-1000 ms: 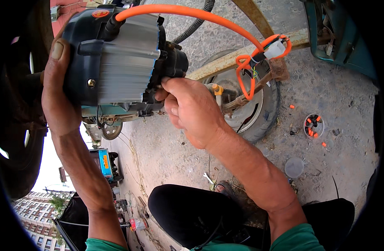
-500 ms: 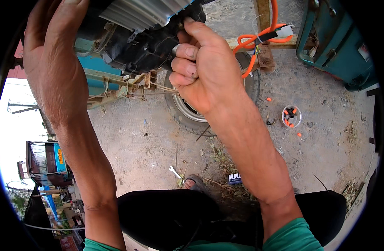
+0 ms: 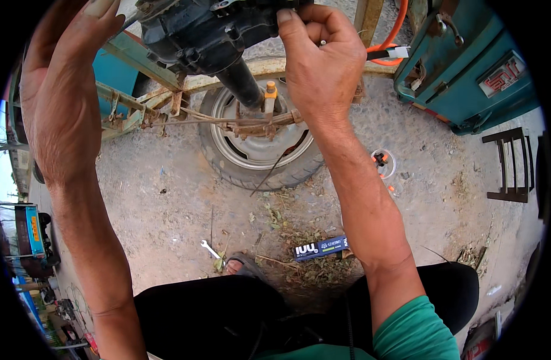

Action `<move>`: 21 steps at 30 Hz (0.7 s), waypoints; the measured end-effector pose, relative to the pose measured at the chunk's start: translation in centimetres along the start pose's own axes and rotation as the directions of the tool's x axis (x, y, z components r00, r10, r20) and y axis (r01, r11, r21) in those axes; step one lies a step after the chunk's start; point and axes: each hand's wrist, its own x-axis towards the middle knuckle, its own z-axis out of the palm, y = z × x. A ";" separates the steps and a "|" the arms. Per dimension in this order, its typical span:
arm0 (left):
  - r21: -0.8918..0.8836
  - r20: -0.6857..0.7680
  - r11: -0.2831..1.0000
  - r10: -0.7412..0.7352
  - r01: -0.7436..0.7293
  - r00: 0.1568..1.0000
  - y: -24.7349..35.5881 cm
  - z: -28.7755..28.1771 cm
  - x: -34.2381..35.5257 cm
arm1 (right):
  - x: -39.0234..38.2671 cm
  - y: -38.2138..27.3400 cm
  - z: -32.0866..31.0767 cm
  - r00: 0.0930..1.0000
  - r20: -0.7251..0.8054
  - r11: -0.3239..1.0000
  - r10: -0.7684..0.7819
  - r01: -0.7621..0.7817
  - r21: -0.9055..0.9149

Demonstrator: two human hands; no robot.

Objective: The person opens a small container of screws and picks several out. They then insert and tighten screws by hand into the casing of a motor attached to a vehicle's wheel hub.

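Note:
A black motor gearbox housing, with a downward-angled cylindrical shaft tube, hangs at the top of the head view. My left hand is raised at upper left, fingers curled; what they grip is out of frame. My right hand is closed at the housing's right edge, thumb pressed on it, with a small bolt head showing among the fingers. Orange cable with a white connector loops beside it. Below lies a rusty axle with a yellow fitting over a wheel.
A teal vehicle body stands right, with a black rack below. A cup of orange-and-black parts, a wrench and a blue box lie on the ground near my foot. A rusty frame crosses behind.
The motor has risen in the view and tilted, bringing the gearbox's underside and tube into sight. Both my hands have moved up with it, and more ground and wheel show.

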 end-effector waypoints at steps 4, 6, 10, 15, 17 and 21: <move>-0.039 0.019 0.999 -0.001 0.002 1.000 -0.8 0.0 -0.4 | 0.0 0.4 -0.5 0.994 0.017 0.986 -0.105 0.107 -0.129; -0.047 0.027 0.999 -0.001 0.003 1.000 -1.2 0.1 -0.5 | 0.6 0.3 -0.4 0.984 0.020 0.971 -0.176 0.177 -0.158; -0.065 0.049 0.998 -0.006 0.009 0.999 -1.6 0.1 -0.7 | 2.5 0.1 -0.2 0.942 0.040 0.921 -0.332 0.333 -0.200; -0.082 0.077 0.997 -0.004 0.010 0.997 -1.9 0.5 -0.6 | 2.6 0.5 -0.2 0.928 0.027 0.910 -0.373 0.371 -0.187; -0.084 0.086 0.996 -0.005 0.013 0.996 -2.0 0.7 -0.6 | 2.4 0.0 -0.1 0.930 0.019 0.910 -0.367 0.363 -0.202; -0.092 0.097 0.995 -0.015 0.024 0.995 -2.3 0.7 -0.7 | 2.2 0.3 0.3 0.935 -0.001 0.917 -0.353 0.346 -0.199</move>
